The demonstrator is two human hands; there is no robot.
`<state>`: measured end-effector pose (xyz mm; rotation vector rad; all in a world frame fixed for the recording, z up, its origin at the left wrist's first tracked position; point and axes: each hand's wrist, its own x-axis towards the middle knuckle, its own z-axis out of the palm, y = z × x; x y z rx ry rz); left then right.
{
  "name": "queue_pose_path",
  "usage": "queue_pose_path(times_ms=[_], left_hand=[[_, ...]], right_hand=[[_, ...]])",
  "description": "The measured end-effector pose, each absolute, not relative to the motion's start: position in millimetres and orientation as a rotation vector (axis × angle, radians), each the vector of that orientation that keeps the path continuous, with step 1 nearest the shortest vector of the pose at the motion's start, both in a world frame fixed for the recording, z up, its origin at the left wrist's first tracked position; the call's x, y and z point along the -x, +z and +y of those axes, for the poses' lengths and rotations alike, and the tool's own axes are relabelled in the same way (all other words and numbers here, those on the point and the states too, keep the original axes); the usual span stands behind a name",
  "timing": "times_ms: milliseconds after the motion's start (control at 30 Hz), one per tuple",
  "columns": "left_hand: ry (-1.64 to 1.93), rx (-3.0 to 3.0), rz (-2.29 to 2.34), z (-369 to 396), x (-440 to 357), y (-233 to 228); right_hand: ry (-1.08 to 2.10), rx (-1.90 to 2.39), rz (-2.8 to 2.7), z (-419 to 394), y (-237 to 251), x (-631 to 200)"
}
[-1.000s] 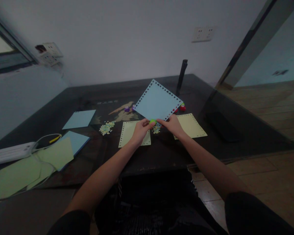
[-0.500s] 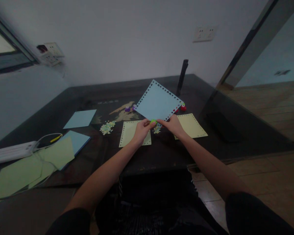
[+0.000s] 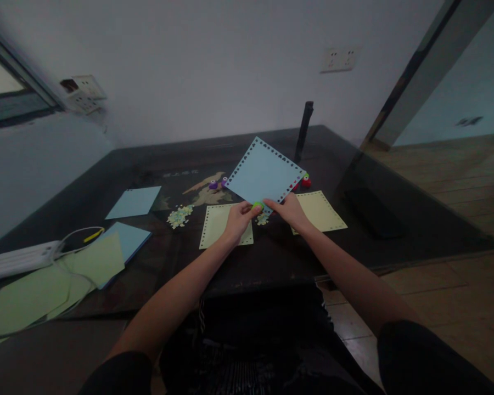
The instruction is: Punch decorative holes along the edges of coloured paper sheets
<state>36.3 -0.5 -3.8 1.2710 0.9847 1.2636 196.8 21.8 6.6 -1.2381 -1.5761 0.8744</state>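
A light blue sheet of paper (image 3: 265, 173) with small holes punched along its edges is held up, tilted corner-down, above the table. My left hand (image 3: 239, 218) is closed on a small green paper punch (image 3: 258, 206) at the sheet's lower edge. My right hand (image 3: 290, 211) pinches the lower right edge of the sheet beside the punch. Beneath lie two pale yellow punched sheets, one on the left (image 3: 214, 225) and one on the right (image 3: 323, 211). A small heap of paper bits (image 3: 262, 219) shows between them, partly hidden by my hands.
Purple punches (image 3: 213, 185) and a red punch (image 3: 307, 182) stand behind the sheet. More cut bits (image 3: 180, 215) lie left. Blue paper (image 3: 134, 201), green sheets (image 3: 33, 291), a white power strip (image 3: 20, 259) with a cable and a black upright stick (image 3: 303, 131) are about. A dark flat object (image 3: 372, 213) lies right.
Hands, sheet and punch keep nearly the same pose. My right thumb has shifted slightly at the punch, and the view has moved a little.
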Motion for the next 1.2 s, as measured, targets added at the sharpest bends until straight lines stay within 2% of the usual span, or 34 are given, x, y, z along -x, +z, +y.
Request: queue_pose_path(times_ms=[867,1200], left_hand=[[1.053,-1.242,0.946,2.6,-31.8,-5.0],[0.975,-1.634,1.091,4.5,-26.4,-1.3]], right_hand=[[0.903,1.245,-1.44,27.9,0.7,-198.8],[0.877,1.212,-1.368,31.8,4.1,-204.7]])
